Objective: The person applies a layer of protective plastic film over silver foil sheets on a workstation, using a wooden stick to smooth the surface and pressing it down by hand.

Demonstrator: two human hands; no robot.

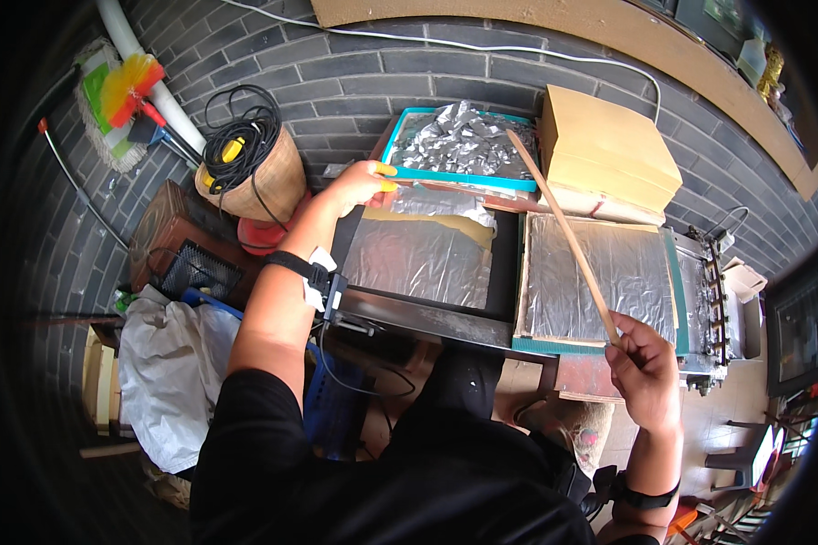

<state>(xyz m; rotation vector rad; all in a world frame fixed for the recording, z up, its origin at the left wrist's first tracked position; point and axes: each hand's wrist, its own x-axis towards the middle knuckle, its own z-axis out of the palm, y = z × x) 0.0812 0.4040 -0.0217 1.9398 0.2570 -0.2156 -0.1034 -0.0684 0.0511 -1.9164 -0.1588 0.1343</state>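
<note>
My left hand [365, 185], with yellow covers on two fingertips, is at the upper left corner of a loose strip of silver foil [443, 202]. Whether its fingers pinch the strip is unclear. Under the strip lies a yellowish paper sheet, mostly covered by a larger silver foil sheet [419, 262], on a black board [508, 272]. My right hand [644, 368] grips the lower end of a thin wooden stick [572, 245]. The stick slants up and left over a second foil-covered stack [607, 286] on a green mat [675, 293]; its tip reaches the turquoise tray.
A turquoise tray [463, 178] of crumpled foil scraps [463, 139] stands behind the board. Beside it rises a tall stack of yellow paper [607, 146]. A metal device [712, 300] sits at the right end. Black cable [245, 136] fills a round container [283, 177] at left.
</note>
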